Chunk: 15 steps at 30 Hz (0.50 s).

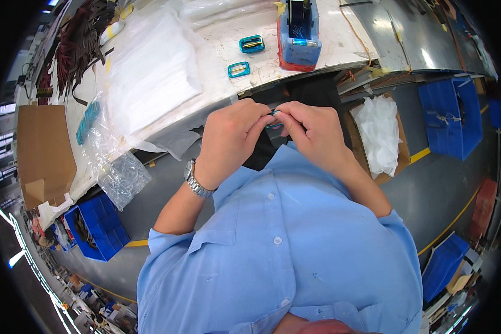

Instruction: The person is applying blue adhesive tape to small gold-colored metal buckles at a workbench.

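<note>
From where I'm standing, the person in the light blue button-up shirt [256, 234] is holding both hands close together in front of the chest, just off the near edge of the white workbench [214, 47]. The left hand [231, 133], with a silver metal-link watch [196, 178] on its wrist, is pinching with thumb and forefinger nearly closed. The right hand [314, 131] is meeting it fingertip to fingertip, also in a narrow pinch. Between them a small shiny teal piece [273, 126] is showing, mostly hidden by the fingers, so I cannot tell its whole shape.

On the bench beyond, two teal rectangular buckles with gold-coloured bars are lying apart, the farther one [251, 44] near a blue tape dispenser [300, 50], the nearer one [239, 69] closer to the edge. A thin white sheet [156, 78] is spreading to their left, and a crinkled clear plastic bag [122, 178] is hanging over the bench edge. To the right, an open brown cardboard box [402, 139] is holding crumpled white wrapping [378, 133], and a blue plastic crate [445, 122] is standing beyond it.
</note>
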Tool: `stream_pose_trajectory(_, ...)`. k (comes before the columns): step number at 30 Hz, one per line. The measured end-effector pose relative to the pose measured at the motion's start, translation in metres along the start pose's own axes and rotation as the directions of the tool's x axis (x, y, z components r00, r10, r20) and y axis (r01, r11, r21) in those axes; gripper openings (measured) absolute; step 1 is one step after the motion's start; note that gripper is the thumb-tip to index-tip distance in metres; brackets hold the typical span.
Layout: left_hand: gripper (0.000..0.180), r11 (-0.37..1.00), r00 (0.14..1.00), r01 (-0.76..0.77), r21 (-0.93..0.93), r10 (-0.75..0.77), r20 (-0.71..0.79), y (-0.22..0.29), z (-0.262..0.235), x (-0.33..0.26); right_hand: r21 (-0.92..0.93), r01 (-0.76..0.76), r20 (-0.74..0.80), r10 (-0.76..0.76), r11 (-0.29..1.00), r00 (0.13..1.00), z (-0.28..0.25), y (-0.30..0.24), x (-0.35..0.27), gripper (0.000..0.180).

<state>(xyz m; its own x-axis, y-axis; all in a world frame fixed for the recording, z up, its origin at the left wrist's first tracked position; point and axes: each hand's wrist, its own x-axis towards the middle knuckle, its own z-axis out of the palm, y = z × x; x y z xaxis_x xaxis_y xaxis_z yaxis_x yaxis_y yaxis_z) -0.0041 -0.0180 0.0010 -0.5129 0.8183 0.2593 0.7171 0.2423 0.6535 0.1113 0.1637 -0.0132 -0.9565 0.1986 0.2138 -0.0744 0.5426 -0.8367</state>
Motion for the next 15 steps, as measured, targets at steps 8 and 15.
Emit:
stream_pose_trajectory(8, 0.032, 0.958, 0.977, -0.141, 0.250, 0.175, -0.123, -0.005, -0.015, 0.014, 0.571, -0.281, 0.053, 0.307, 0.771, 0.950, 0.018, 0.002, 0.030, 0.021)
stream_pose_trajectory(15, 0.035, 0.904, 0.984, -0.077, 0.420, 0.137, -0.116, -0.040, -0.040, 0.038, 0.674, -0.345, 0.165, 0.322, 0.653, 0.932, 0.026, 0.010, 0.049, 0.031)
